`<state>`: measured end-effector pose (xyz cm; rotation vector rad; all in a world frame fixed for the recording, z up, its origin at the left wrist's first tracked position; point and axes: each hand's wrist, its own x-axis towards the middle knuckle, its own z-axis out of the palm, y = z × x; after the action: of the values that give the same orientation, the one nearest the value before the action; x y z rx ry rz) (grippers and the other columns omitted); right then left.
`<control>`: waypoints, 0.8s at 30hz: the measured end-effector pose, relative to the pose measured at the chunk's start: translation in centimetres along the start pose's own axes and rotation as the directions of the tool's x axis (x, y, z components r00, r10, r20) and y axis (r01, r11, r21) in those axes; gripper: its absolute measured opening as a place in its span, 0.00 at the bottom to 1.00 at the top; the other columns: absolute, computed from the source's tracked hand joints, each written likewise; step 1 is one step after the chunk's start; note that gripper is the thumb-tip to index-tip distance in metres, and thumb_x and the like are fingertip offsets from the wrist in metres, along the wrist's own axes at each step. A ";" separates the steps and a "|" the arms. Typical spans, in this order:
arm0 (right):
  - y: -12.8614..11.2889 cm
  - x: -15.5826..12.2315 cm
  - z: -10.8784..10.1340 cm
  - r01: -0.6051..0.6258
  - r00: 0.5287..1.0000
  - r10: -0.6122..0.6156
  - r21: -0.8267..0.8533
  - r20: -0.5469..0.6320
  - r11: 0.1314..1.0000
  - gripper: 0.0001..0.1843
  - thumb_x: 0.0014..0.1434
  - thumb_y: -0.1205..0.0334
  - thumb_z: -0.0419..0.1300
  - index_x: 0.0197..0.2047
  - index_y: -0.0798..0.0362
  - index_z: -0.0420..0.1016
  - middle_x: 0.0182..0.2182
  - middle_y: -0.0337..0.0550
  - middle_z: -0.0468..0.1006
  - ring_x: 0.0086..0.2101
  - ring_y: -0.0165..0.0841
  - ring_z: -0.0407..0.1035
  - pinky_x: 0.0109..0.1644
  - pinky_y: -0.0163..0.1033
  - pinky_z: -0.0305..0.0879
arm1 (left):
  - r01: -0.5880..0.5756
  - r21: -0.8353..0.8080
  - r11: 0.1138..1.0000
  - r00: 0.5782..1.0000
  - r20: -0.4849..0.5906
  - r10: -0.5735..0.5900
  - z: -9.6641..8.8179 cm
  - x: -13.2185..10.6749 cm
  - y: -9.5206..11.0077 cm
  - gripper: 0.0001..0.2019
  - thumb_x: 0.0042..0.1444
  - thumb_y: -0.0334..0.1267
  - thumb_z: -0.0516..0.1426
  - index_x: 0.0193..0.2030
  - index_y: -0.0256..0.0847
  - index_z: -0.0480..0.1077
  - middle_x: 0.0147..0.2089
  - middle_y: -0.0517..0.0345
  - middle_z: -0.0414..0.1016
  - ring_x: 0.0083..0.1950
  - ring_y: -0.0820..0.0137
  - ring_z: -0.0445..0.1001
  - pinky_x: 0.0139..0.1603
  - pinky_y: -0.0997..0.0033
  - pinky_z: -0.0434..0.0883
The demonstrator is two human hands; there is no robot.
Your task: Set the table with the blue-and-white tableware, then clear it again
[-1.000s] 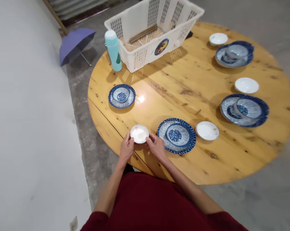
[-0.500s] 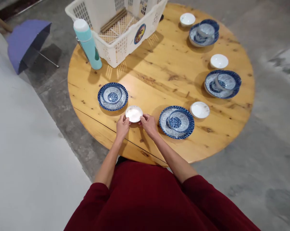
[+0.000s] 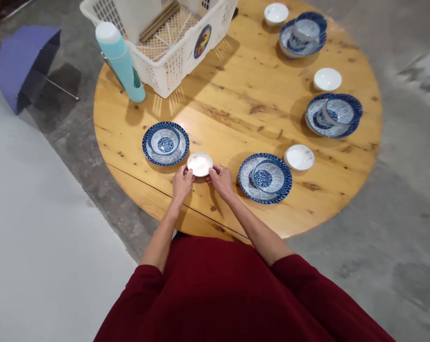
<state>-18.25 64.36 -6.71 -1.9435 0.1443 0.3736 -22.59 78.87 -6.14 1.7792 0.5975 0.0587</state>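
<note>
A small white saucer [image 3: 199, 164] sits on the round wooden table [image 3: 243, 109] near its front edge. My left hand [image 3: 181, 183] grips the saucer's left rim and my right hand [image 3: 220, 179] grips its right rim, fingers curled. Just left of the saucer lies a blue patterned plate with a bowl on it [image 3: 165, 142]. Another blue plate with a bowl [image 3: 265, 177] lies to the right of my right hand.
A white plastic basket [image 3: 165, 42] holding chopsticks and a teal flask [image 3: 120, 61] stand at the back left. Further blue plate-and-bowl sets [image 3: 334, 115] [image 3: 302, 33] and white saucers [image 3: 299, 157] [image 3: 327, 79] [image 3: 275, 13] line the right side. A purple umbrella [image 3: 18, 61] lies on the floor.
Both hands have carried the white saucer forward and set it beside the left blue plate. The view has shifted back and up over the table.
</note>
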 end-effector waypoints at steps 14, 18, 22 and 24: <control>0.1 -0.2 -0.4 0.020 1.000 -0.020 0.033 0.009 0.999 0.22 0.57 0.53 0.54 0.45 0.59 0.79 0.26 0.43 0.80 0.27 0.37 0.76 0.35 0.38 0.74 | -0.014 0.216 0.976 1.000 0.003 0.014 -0.3 -0.1 0.7 0.14 0.61 0.37 0.55 0.51 0.37 0.74 0.34 0.55 0.79 0.34 0.67 0.77 0.41 0.70 0.72; 0.3 -0.2 -0.3 0.010 1.000 -0.010 0.130 0.000 0.992 0.23 0.56 0.51 0.56 0.47 0.59 0.78 0.24 0.42 0.78 0.25 0.37 0.75 0.30 0.38 0.73 | -0.004 0.251 0.968 1.000 0.008 0.002 -0.3 -0.1 0.8 0.14 0.61 0.38 0.55 0.51 0.38 0.73 0.35 0.56 0.79 0.36 0.67 0.78 0.43 0.70 0.72; 0.6 0.0 -0.2 0.001 1.000 0.001 0.179 -0.009 0.984 0.23 0.55 0.50 0.57 0.45 0.59 0.77 0.23 0.40 0.76 0.25 0.35 0.74 0.29 0.37 0.73 | -0.015 0.246 0.969 1.000 0.006 0.014 -0.2 -0.1 0.7 0.13 0.62 0.39 0.54 0.50 0.39 0.73 0.34 0.56 0.79 0.35 0.67 0.77 0.42 0.70 0.71; 0.7 0.0 -0.2 -0.001 1.000 0.004 0.207 -0.010 0.978 0.22 0.55 0.49 0.58 0.44 0.58 0.77 0.23 0.39 0.76 0.24 0.33 0.74 0.29 0.36 0.72 | -0.025 0.245 0.969 1.000 -0.001 0.026 -0.1 0.0 0.6 0.13 0.62 0.39 0.54 0.50 0.39 0.73 0.35 0.56 0.79 0.35 0.67 0.77 0.42 0.70 0.72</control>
<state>-18.44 63.92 -7.23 -1.7397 0.1854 0.3363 -22.48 78.88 -5.57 2.0265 0.6058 0.0062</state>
